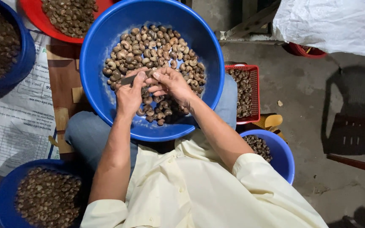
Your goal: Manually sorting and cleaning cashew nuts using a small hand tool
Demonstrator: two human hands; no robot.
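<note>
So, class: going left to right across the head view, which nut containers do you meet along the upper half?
Dark blue tub → red bowl → big blue basin, where both hands work → red crate.

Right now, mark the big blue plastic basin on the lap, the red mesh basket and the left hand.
Big blue plastic basin (106, 107): head view, bare inner wall.
Red mesh basket (257, 90): head view, right rim.
Left hand (128, 96): head view, back of hand.

Both bare forearms reach forward; the left hand (128, 95) and right hand (172, 84) meet, fingers curled and pinching together.
</note>
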